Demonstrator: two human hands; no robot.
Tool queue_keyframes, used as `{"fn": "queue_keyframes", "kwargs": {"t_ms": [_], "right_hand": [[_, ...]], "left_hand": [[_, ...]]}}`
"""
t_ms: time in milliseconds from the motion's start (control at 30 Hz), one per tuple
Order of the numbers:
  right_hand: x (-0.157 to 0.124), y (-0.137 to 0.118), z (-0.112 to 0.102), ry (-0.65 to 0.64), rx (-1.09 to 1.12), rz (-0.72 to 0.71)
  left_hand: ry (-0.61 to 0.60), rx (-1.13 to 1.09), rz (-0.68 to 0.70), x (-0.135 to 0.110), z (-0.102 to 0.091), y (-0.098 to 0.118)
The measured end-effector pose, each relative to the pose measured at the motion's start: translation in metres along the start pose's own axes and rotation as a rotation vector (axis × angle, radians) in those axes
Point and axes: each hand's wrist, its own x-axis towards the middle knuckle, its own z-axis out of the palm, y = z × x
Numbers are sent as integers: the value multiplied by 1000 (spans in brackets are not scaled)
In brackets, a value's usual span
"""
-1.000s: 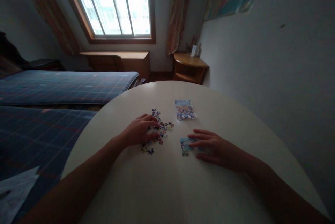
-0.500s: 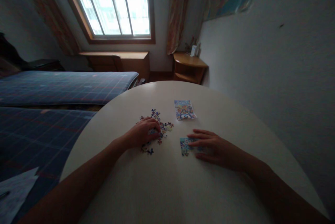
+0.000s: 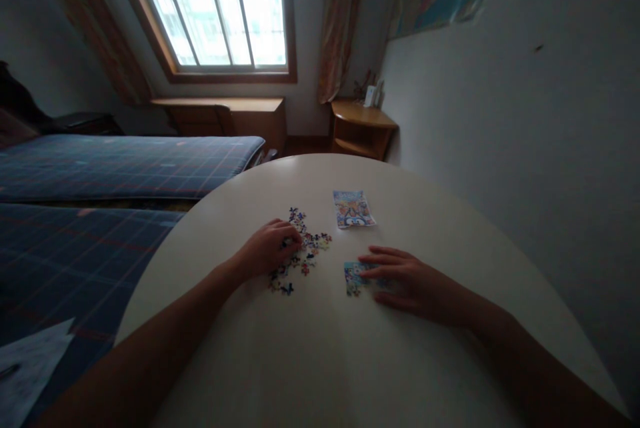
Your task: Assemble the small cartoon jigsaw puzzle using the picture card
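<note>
On the round table, loose jigsaw pieces (image 3: 313, 241) lie in a scattered pile. My left hand (image 3: 270, 248) is over the pile's left side, its fingers curled in toward the thumb. Whatever sits between those fingertips is too small and dark to make out. Farther right, a partly joined jigsaw section (image 3: 353, 275) lies flat, with a ragged lower edge. My right hand (image 3: 407, 281) rests across its right part, fingers stretched and spread, hiding some of it. Beyond the section is a small printed picture sheet (image 3: 353, 209) with a penguin-like figure.
The pale round table (image 3: 320, 361) has a curved far edge. A plaid mattress (image 3: 125, 165) is to the left, and a paper sheet (image 3: 35, 361) with a dark pen-like object lies at lower left. A wooden corner shelf (image 3: 363, 115) stands beyond the table, beside the wall.
My left hand has drawn back slightly to the left, its fingers curling more, uncovering more loose pieces. My right hand and the jigsaw section have stayed put.
</note>
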Motion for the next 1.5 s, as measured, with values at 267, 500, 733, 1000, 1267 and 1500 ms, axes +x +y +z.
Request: {"fn": "queue_keyframes", "kwargs": {"t_ms": [267,500,733,1000,1267,1500], "right_hand": [[0,2,2,12,6,-10],[0,3,3,11,7,-6],[0,1,2,-1,-29,-5],[0,4,4,-2,-20,-2],[-1,2,2,25,32,-16],[-1,2,2,4,0,8]], "left_hand": [[-92,13,83,-6,-4,0],[-326,25,-77,-22,-24,-15],[-247,81,-64,-20,-21,-17],[-266,63,-102,-22,-30,-31],[-212,100,-101,-16,-18,-25],[-178,133,-97,-16,-14,-27]]}}
